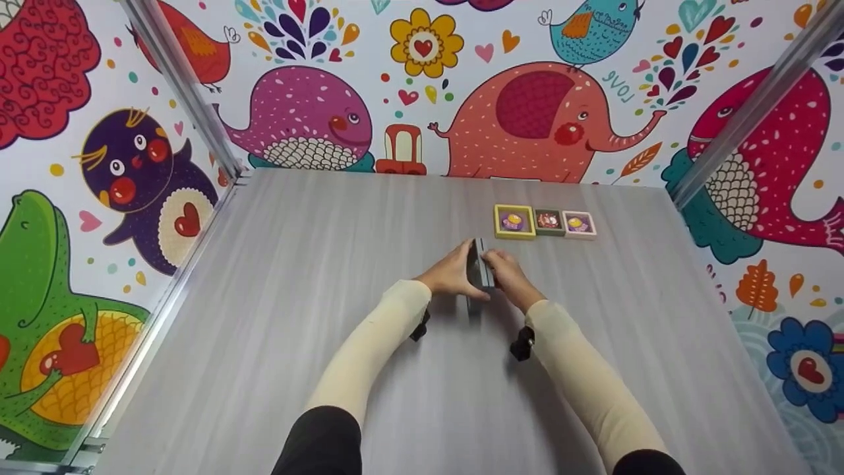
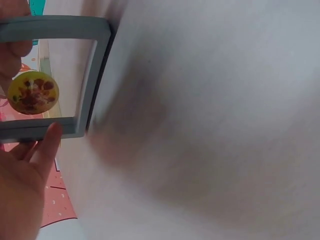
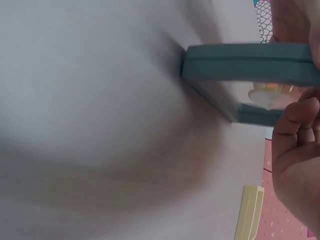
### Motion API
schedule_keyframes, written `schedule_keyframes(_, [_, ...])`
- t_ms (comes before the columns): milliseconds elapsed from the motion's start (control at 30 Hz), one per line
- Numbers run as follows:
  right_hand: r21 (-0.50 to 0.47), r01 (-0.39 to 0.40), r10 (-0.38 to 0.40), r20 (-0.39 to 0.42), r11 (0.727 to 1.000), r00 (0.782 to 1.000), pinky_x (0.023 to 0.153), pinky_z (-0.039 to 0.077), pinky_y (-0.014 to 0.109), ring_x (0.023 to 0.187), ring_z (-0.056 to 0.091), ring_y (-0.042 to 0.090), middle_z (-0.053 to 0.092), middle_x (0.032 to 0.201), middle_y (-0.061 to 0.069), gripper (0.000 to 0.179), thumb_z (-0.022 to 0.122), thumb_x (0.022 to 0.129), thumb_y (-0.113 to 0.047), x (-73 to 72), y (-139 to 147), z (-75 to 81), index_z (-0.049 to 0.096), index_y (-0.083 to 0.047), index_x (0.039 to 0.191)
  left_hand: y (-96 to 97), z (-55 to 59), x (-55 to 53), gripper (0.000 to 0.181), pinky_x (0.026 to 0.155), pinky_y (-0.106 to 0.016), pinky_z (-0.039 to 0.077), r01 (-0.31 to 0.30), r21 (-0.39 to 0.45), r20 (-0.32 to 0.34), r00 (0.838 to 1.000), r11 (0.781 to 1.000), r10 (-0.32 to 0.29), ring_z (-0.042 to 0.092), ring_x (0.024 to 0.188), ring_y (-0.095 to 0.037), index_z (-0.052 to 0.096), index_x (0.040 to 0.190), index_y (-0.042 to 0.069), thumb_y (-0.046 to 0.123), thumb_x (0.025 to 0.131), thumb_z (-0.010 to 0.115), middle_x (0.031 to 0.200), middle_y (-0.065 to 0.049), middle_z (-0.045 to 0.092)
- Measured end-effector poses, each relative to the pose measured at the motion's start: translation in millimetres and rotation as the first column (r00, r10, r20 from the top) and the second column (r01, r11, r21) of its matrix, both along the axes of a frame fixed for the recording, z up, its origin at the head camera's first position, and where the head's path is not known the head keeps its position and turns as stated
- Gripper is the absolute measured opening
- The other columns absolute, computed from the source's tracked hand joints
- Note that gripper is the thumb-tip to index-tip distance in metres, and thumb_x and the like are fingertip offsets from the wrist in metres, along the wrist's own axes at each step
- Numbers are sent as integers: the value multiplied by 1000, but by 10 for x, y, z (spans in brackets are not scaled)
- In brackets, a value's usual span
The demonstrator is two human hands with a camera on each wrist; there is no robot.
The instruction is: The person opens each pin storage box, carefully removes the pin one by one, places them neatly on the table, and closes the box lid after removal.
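Both hands hold a dark grey-green square display frame (image 1: 480, 269) on edge above the grey table. My left hand (image 1: 452, 272) grips it from the left, with thumb and fingers spread along its side. From the right, my right hand (image 1: 513, 274) pinches it with curled fingers. In the left wrist view a yellow round badge (image 2: 33, 93) with a reddish pattern shows inside the frame's opening, and a left fingertip (image 2: 52, 135) presses the rim. The right wrist view shows the grooved rim (image 3: 250, 61) close to the tabletop, beside the curled right fingers (image 3: 295, 120).
A yellow frame (image 1: 514, 222), a dark green frame (image 1: 549, 223) and a pale pink frame (image 1: 579, 225) lie in a row at the back right, each with a small picture piece. Cartoon-printed walls and metal posts (image 1: 745, 109) border the table (image 1: 297, 264).
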State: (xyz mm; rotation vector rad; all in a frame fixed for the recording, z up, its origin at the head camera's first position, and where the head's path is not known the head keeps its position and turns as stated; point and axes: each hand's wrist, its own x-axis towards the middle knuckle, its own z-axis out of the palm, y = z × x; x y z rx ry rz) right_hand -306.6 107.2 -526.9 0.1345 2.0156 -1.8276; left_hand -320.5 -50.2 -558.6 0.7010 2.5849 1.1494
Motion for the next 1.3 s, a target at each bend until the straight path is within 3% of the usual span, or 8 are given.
schedule_keyframes(200, [30, -30, 30, 4, 999, 1000, 75, 50, 26, 90, 54, 16, 54, 106, 10, 47, 37, 102, -27, 72, -39, 4, 41, 6, 135, -10, -47, 50, 123, 111, -35, 37, -29, 2, 30, 999, 1000, 29, 44, 130, -23, 12, 150, 2, 39, 60, 88, 147, -15, 37])
schedule_keyframes(300, [23, -20, 21, -6, 1000, 1000, 75, 49, 21, 101, 55, 20, 51, 123, 20, 51, 34, 103, -29, 49, -32, -100, 35, 4, 141, -12, -50, 59, 123, 111, -36, 37, -37, -1, 43, 998, 999, 37, 44, 131, -25, 12, 150, 3, 41, 60, 88, 147, -16, 36])
schedule_keyframes(467, [78, -31, 34, -40, 996, 999, 94, 46, 28, 118, 48, 27, 42, 139, 25, 54, 29, 104, -32, 9, -19, -198, 27, 1, 147, -26, -30, 54, 123, 110, -37, 37, -51, 6, 84, 995, 999, 50, 44, 132, -27, 12, 151, 6, 42, 60, 87, 149, -15, 35])
schedule_keyframes(567, [119, -44, 50, -53, 992, 997, 97, 43, 32, 117, 48, 25, 43, 139, 24, 55, 28, 104, -35, -9, -19, -168, 27, -1, 148, -38, -1, 31, 124, 110, -37, 37, -57, 23, 94, 994, 998, 55, 44, 132, -27, 12, 151, 7, 40, 60, 88, 149, -14, 34])
schedule_keyframes(767, [162, -64, 78, -83, 985, 993, 82, 44, 22, 100, 49, 16, 48, 128, 20, 52, 26, 104, -35, -51, -10, -96, 35, -2, 143, -60, 58, -29, 122, 109, -36, 38, -34, 45, 86, 996, 998, 30, 46, 129, -28, 13, 150, 9, 38, 59, 89, 146, -14, 37])
schedule_keyframes(1000, [135, -44, 59, -107, 990, 993, 102, 41, 34, 117, 46, 22, 46, 135, 22, 50, 23, 105, -29, -78, 44, -121, 33, 4, 142, -89, 62, -40, 126, 111, -36, 37, -66, 8, 89, 994, 998, 65, 45, 129, -26, 10, 150, 7, 39, 58, 89, 147, -15, 35])
schedule_keyframes(1200, [167, -44, 64, -117, 985, 991, 84, 44, 22, 97, 50, 12, 52, 114, 10, 47, 27, 105, -29, -68, 37, -138, 41, 3, 136, -88, 37, -9, 124, 110, -37, 38, -65, 37, 101, 993, 997, 61, 46, 129, -28, 10, 150, 7, 36, 59, 89, 147, -16, 36])
schedule_keyframes(1300, [178, -47, 69, -118, 983, 991, 84, 42, 22, 97, 49, 12, 52, 113, 10, 48, 28, 105, -30, -69, 53, -148, 40, 5, 136, -99, 11, 15, 125, 111, -36, 37, -85, 32, 109, 991, 996, 81, 44, 132, -26, 9, 150, 8, 39, 59, 89, 149, -16, 35])
